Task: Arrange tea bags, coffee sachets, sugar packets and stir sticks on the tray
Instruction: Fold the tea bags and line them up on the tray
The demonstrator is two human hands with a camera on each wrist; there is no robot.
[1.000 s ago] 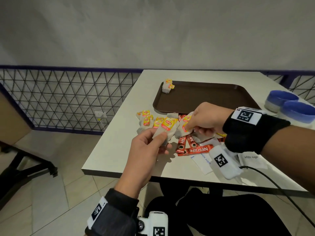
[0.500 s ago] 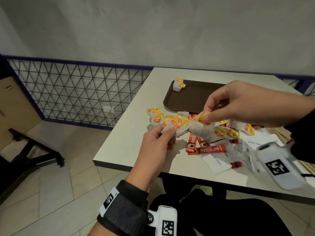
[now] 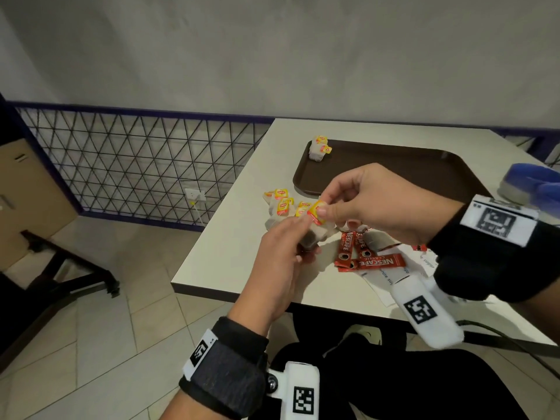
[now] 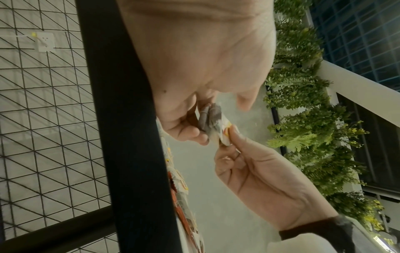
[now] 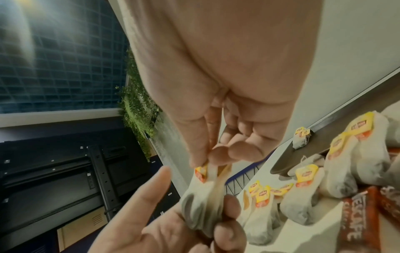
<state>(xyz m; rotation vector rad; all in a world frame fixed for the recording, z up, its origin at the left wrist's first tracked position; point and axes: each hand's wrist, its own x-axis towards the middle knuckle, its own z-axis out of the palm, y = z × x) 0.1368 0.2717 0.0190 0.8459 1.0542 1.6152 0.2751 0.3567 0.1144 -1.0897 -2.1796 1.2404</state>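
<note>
My left hand [image 3: 298, 237] grips a small bundle of tea bags [image 3: 313, 236] by their pouches, just above the table's near left part. My right hand [image 3: 322, 207] pinches the yellow tag [image 3: 316, 211] on top of that bundle. The right wrist view shows the tag pinch [image 5: 202, 171] and the grey pouches [image 5: 201, 208] in the left fingers [image 5: 229, 205]. In the left wrist view the bundle [image 4: 211, 118] sits between both hands. The brown tray [image 3: 409, 171] lies beyond, with two tea bags [image 3: 319, 148] in its far left corner. Loose tea bags [image 3: 281, 204] lie left of the tray.
Red coffee sachets [image 3: 368, 260] and white sugar packets [image 3: 386, 278] lie on the white table [image 3: 230, 256] under my right wrist. Blue bowls [image 3: 533, 183] stand at the right edge. A wire fence [image 3: 136, 168] and a black stand are to the left on the floor.
My right hand has come down and left, close to the left hand, and the string of tea bags it had lifted no longer hangs from it. The left hand still holds its bundle.
</note>
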